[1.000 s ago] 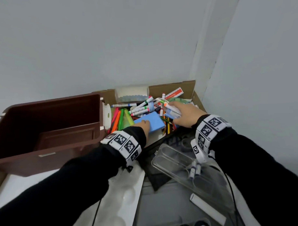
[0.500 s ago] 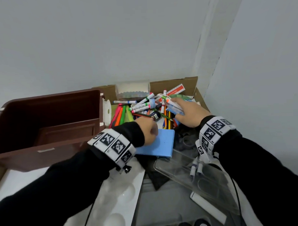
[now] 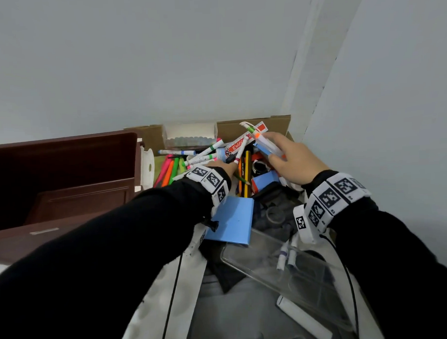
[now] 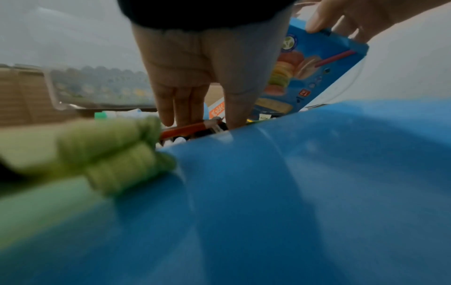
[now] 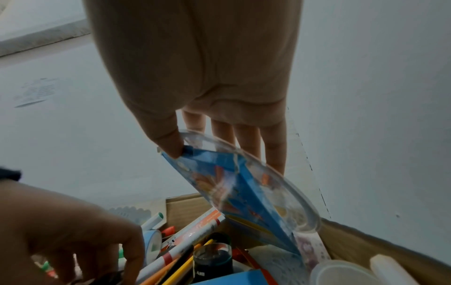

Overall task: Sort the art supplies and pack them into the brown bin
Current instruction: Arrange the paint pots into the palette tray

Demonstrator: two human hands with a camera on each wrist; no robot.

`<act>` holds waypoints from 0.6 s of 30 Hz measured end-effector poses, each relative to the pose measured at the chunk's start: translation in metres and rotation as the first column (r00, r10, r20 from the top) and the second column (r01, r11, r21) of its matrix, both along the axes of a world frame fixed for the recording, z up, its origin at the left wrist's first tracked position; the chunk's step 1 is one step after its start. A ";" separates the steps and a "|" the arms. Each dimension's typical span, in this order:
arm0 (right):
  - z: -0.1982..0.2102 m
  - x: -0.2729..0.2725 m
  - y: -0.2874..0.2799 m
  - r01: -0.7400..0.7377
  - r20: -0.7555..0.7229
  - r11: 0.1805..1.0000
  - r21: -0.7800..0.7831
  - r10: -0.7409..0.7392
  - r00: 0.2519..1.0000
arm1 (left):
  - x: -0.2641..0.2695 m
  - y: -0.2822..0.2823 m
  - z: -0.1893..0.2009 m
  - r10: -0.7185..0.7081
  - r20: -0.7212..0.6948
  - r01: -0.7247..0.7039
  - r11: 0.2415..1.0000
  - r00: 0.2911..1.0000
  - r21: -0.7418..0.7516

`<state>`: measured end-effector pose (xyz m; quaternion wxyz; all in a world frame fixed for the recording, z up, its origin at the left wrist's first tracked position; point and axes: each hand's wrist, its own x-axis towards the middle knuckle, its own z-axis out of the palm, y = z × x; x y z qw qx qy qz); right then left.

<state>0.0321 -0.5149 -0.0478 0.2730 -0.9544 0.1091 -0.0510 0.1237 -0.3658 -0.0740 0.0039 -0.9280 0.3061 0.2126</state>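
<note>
**Loose double grasp over a crowded box**

Pinching with right-hand fingers (image 5: 246, 138) and thumb: a flat blue pack (image 5: 244, 173) by its top edge only, with a clear curved plastic piece (image 5: 280, 183) pressed against it. From the head view, also white markers (image 3: 263, 142) lying across the right hand (image 3: 290, 162). Too much for one edge pinch, probably. Likely failure: markers or the clear piece sliding free on the way over, dropping back into the pile or onto the tabletop.

Left-hand fingers (image 4: 180, 102) pointing down into the heap, tips at a red pencil (image 4: 187, 129). Cannot tell whether closed on anything. Left hand (image 3: 222, 166) buried among pencils at about nine o'clock from the right hand. Risk here: dragging neighbours out with any pull and scattering crossed pens.

Further out: a blue pad (image 3: 231, 219) under the left wrist at six o'clock, easy to knock off its perch. Cardboard box (image 3: 254, 125) holding nearly all the supplies. Brown bin (image 3: 65, 175) at nine o'clock from that box, nothing visible inside. Long sideways carry, so time for the loose bundle to slip.
</note>
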 end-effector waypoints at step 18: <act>0.006 -0.004 0.064 -0.208 -0.181 0.734 -0.647 0.117 0.977 | -0.033 0.068 0.075 0.505 0.051 -0.296 0.582 0.862 -0.757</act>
